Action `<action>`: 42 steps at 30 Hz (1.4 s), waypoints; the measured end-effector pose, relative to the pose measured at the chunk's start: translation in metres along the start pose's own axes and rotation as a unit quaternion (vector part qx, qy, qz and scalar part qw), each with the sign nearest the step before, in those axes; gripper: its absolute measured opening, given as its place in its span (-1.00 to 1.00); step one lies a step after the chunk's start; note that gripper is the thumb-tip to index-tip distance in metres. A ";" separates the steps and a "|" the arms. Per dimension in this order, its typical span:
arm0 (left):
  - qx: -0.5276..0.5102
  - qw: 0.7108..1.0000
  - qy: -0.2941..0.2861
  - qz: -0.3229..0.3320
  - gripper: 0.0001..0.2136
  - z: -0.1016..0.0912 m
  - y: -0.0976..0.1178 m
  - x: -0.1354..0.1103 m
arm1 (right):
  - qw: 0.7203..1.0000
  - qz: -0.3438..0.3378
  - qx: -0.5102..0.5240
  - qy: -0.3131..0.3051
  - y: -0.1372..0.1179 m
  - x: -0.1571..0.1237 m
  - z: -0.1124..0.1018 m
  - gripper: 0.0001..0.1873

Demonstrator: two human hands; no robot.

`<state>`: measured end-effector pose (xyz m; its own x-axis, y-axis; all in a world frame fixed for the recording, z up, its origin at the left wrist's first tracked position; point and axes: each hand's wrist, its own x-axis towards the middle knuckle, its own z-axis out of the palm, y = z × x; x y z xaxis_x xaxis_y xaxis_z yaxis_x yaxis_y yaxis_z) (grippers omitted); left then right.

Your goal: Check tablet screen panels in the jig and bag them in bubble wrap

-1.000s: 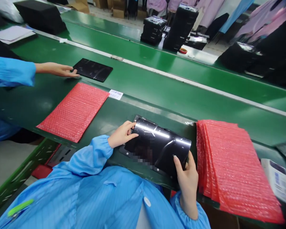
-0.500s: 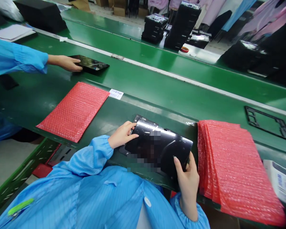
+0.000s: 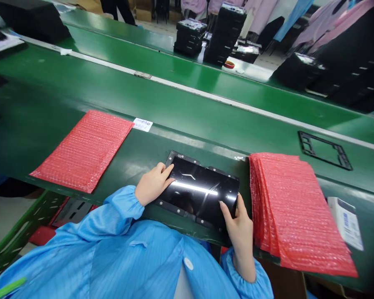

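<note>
A glossy black display panel (image 3: 202,187) lies tilted between my hands, with bright light streaks reflected on its face. Under it, a black frame (image 3: 171,207) with small round holes shows along the far and near edges. My left hand (image 3: 152,185) pinches the panel's left edge, thumb on the face. At the opposite end, my right hand (image 3: 241,228) grips the lower right corner, its thumb on top and fingers around the edge. Whether the panel's left part touches the frame is hard to tell.
A red bubble-wrap bag (image 3: 84,151) lies at left beside a handwritten label (image 3: 142,124). Stacked red bubble bags (image 3: 299,211) stand close on the right, near a white labelled box (image 3: 345,223). Farther back are a loose black frame (image 3: 343,154) and black stacks (image 3: 224,35).
The panel has come down flatter over the frame, its right end lower, both hands still holding it. The other person's hand and the dark panel it held at upper left have left the view.
</note>
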<state>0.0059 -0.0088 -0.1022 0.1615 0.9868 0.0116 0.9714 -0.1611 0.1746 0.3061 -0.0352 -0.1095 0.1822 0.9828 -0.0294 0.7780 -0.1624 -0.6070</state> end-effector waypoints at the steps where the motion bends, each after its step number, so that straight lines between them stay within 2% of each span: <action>1: 0.003 1.000 0.002 0.001 -0.55 0.000 -0.001 0.000 | 1.000 -0.006 -0.004 -0.002 0.000 0.001 0.000 -0.11; 6: 0.019 1.000 -0.003 0.007 -0.54 -0.003 -0.001 0.001 | 0.996 -0.025 -0.087 -0.024 0.001 0.004 -0.003 -0.15; 10: 0.061 0.998 -0.010 0.018 -0.57 -0.009 0.000 0.005 | 0.962 -0.063 -0.263 -0.039 0.001 0.009 -0.006 -0.20; 12: 0.081 0.996 -0.004 0.028 -0.58 -0.012 0.001 0.006 | 0.944 -0.111 -0.309 -0.020 0.000 0.014 -0.009 -0.26; 15: 0.101 0.994 0.019 0.047 -0.60 -0.012 0.001 0.007 | 0.931 -0.227 -0.284 0.009 -0.001 0.021 -0.011 -0.43; 17: 0.111 0.991 0.039 0.061 -0.61 -0.012 0.000 0.008 | 0.926 -0.271 -0.261 0.006 -0.002 0.025 -0.013 -0.50; 22: 0.135 0.984 0.053 0.100 -0.61 -0.009 -0.008 0.012 | 0.945 -0.239 -0.222 -0.012 -0.004 0.027 -0.015 -0.47; 25: 0.119 0.983 0.055 0.127 -0.60 -0.004 -0.015 0.011 | 0.949 -0.226 -0.217 -0.042 -0.003 0.023 -0.017 -0.30; 27: 0.098 0.983 0.045 0.146 -0.49 0.001 -0.019 0.007 | 0.946 -0.224 -0.222 -0.073 -0.002 0.021 -0.018 -0.16; 29: 0.078 0.985 0.023 0.151 -0.28 0.006 -0.022 0.003 | 0.943 -0.221 -0.230 -0.091 -0.001 0.020 -0.019 -0.11; 31: 0.067 0.988 -0.002 0.138 -0.14 0.010 -0.024 0.000 | 0.943 -0.214 -0.239 -0.092 -0.001 0.019 -0.019 -0.13; 35: 0.068 0.991 -0.025 0.110 -0.17 0.011 -0.024 -0.002 | 0.944 -0.214 -0.239 -0.077 -0.011 0.019 -0.023 -0.15; 39: 0.077 0.991 -0.003 0.108 -0.24 0.012 -0.018 -0.004 | 0.952 -0.197 -0.232 -0.038 -0.034 0.029 -0.020 -0.25; 42: 0.079 0.992 0.025 0.092 -0.28 0.014 -0.012 -0.005 | 0.947 -0.234 -0.218 -0.023 -0.056 0.041 0.000 -0.38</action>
<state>-0.0042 -0.0124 -0.1180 0.3343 0.9391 0.0793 0.9418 -0.3360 0.0085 0.2705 0.0142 -0.0767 -0.2623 0.9574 0.1208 0.9433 0.2808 -0.1769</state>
